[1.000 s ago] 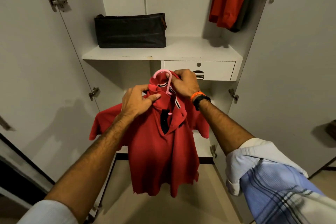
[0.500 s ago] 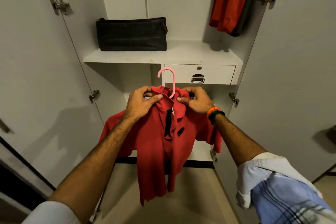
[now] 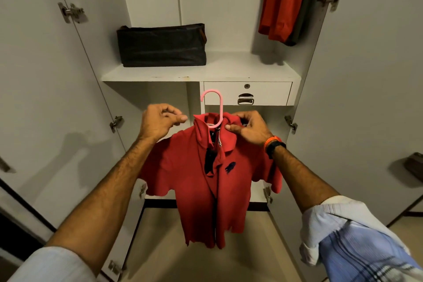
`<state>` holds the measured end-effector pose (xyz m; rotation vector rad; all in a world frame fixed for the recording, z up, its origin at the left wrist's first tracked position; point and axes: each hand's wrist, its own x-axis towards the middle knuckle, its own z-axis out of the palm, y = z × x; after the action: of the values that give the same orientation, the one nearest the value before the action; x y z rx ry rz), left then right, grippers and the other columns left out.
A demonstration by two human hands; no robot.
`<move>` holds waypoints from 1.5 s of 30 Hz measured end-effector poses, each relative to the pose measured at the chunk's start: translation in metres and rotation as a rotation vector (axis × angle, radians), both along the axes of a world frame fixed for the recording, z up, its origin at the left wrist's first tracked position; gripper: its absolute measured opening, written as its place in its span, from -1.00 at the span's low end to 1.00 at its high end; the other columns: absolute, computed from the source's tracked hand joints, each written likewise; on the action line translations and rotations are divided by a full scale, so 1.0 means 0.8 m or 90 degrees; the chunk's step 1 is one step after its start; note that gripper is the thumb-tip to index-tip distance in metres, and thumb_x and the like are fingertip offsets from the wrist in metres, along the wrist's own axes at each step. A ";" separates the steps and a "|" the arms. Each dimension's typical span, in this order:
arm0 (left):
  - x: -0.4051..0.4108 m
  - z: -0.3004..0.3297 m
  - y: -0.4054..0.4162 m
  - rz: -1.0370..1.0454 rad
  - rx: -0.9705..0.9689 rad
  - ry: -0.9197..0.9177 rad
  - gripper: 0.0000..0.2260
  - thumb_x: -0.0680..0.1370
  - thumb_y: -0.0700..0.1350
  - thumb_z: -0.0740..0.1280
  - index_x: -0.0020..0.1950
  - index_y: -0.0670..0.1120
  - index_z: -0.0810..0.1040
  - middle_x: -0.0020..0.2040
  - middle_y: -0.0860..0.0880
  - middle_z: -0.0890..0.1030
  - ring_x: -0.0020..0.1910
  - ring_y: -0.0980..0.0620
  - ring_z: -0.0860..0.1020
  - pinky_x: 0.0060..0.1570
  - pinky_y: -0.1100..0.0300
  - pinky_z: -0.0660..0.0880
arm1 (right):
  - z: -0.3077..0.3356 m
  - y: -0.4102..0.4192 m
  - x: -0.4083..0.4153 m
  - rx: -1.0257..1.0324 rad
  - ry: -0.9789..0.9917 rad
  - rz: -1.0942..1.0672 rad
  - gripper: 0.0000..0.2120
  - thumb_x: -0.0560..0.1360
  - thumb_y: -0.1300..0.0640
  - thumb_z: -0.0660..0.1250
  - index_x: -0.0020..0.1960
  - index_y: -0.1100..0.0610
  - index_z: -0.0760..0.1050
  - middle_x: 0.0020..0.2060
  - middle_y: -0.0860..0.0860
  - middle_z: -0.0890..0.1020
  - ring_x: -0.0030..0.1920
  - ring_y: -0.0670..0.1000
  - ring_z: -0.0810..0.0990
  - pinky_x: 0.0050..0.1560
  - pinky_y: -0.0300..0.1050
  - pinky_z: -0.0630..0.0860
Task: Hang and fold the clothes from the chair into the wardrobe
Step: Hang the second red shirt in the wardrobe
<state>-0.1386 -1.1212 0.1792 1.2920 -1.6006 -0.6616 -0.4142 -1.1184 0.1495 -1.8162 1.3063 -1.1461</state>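
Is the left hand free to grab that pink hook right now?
Probably yes. The left hand is off the red shirt and holds nothing, and the pink hook sticks up uncovered just beside it. The right hand grips only the collar.

A flat white wardrobe shelf (image 3: 240,68) is seen spanning the open white cupboard from side wall to side wall. A dark, rectangular soft-sided fabric box (image 3: 161,44) is set directly on it, toward the left and pushed back near the rear panel; its base is in contact with the shelf surface. The right part of the shelf is left bare, and only a shadow is cast there. A few small marks are visible along the shelf's front edge. Below the shelf, on the right, a white drawer front (image 3: 247,93) with a round lock and a metal pull handle is fitted directly under the board. A tan floor (image 3: 160,256) is seen at the foot of the cupboard.
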 end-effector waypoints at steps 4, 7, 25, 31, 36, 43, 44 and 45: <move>-0.002 -0.013 0.004 -0.086 0.037 -0.097 -0.93 0.47 -0.04 0.50 -0.16 -0.01 0.70 -0.25 0.01 0.70 -0.26 0.07 0.65 -0.10 0.11 0.59 | -0.003 0.006 0.002 -0.006 0.010 0.019 -0.86 0.42 0.20 0.53 -0.11 -0.01 0.68 -0.18 -0.04 0.73 -0.13 -0.05 0.67 0.10 0.10 0.62; -0.021 -0.021 0.014 -0.042 0.030 -0.049 -0.62 0.50 0.26 0.35 -0.20 -0.04 0.69 -0.25 0.05 0.70 -0.22 0.05 0.65 -0.07 0.07 0.58 | -0.001 0.010 0.007 -0.010 0.006 0.026 -0.85 0.42 0.21 0.53 -0.09 -0.01 0.69 -0.15 -0.01 0.73 -0.10 0.01 0.69 0.09 0.09 0.63; -0.025 0.031 0.014 0.267 -0.107 -0.123 -0.88 0.41 -0.11 0.44 -0.22 -0.14 0.71 -0.30 -0.07 0.68 -0.27 0.00 0.61 -0.14 0.21 0.53 | 0.001 0.027 -0.001 -0.014 -0.062 0.009 -0.79 0.43 0.25 0.52 -0.14 -0.06 0.67 -0.22 -0.07 0.71 -0.18 -0.11 0.65 -0.04 -0.15 0.60; -0.024 0.000 0.005 0.116 -0.002 -0.175 -0.66 0.57 0.14 0.34 -0.17 -0.11 0.68 -0.32 0.00 0.62 -0.29 0.03 0.55 -0.22 0.23 0.40 | -0.006 0.028 -0.001 0.001 -0.084 0.005 -0.87 0.42 0.24 0.52 -0.05 0.09 0.69 -0.12 0.12 0.73 -0.12 0.01 0.67 0.05 0.00 0.64; -0.014 -0.020 0.015 0.038 0.017 -0.161 -0.67 0.48 0.19 0.43 0.06 -0.04 0.67 -0.07 0.07 0.67 -0.11 0.09 0.60 -0.06 0.22 0.51 | -0.006 0.028 -0.006 0.007 -0.097 -0.011 -0.82 0.43 0.28 0.51 0.02 0.20 0.67 -0.10 0.14 0.71 -0.13 -0.01 0.66 0.03 -0.02 0.62; -0.013 -0.035 0.000 -0.045 0.028 -0.299 -0.82 0.51 0.07 0.43 0.00 0.00 0.64 -0.07 0.01 0.66 -0.05 -0.04 0.60 0.00 0.06 0.54 | 0.001 0.021 0.000 0.018 -0.063 -0.069 -0.73 0.38 0.15 0.56 0.06 0.18 0.68 -0.08 0.13 0.73 -0.08 0.09 0.70 0.09 0.17 0.63; -0.014 -0.035 -0.001 -0.037 0.019 -0.297 -0.83 0.52 0.06 0.42 -0.01 -0.01 0.64 -0.10 -0.01 0.65 -0.07 -0.05 0.59 -0.01 0.04 0.54 | 0.002 0.020 0.002 0.014 -0.055 -0.084 -0.71 0.35 0.07 0.56 0.05 0.12 0.69 -0.10 0.08 0.74 -0.06 0.10 0.71 0.08 0.15 0.63; -0.016 -0.035 -0.004 -0.028 0.007 -0.291 -0.81 0.53 0.06 0.41 -0.01 -0.03 0.63 -0.11 -0.02 0.65 -0.09 -0.07 0.59 -0.02 0.03 0.54 | 0.003 0.018 0.004 0.008 -0.046 -0.104 -0.70 0.33 0.01 0.55 0.02 0.08 0.69 -0.12 0.03 0.74 -0.06 0.09 0.71 0.06 0.12 0.64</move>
<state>-0.1512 -1.1248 0.1511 1.4940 -1.9962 -0.4171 -0.4111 -1.1036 0.1519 -1.6682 1.4368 -1.2754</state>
